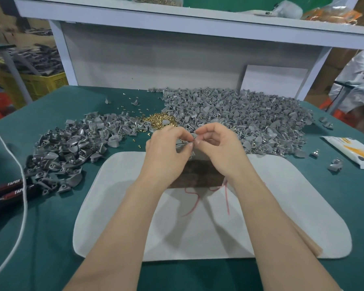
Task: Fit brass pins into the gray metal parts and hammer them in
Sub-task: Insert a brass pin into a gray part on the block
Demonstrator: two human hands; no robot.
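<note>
My left hand [166, 150] and my right hand [216, 143] meet above the far edge of a dark brown block [195, 175] on a pale grey mat [135, 206]. Between their fingertips is a small gray metal part [185, 144]; my left fingers grip it and my right thumb and forefinger pinch at its top, whether on a pin I cannot tell. A small heap of brass pins [160, 121] lies just beyond my hands. Large piles of gray parts [240, 114] spread to the right and a second gray pile [72, 148] to the left.
Black-handled pliers [6, 192] and a white cord [19, 164] lie at the left on the green table [40, 227]. A white and orange packet [353, 152] sits at the right edge. Loose pins are scattered beyond the heap. A white shelf frame [198, 28] stands behind.
</note>
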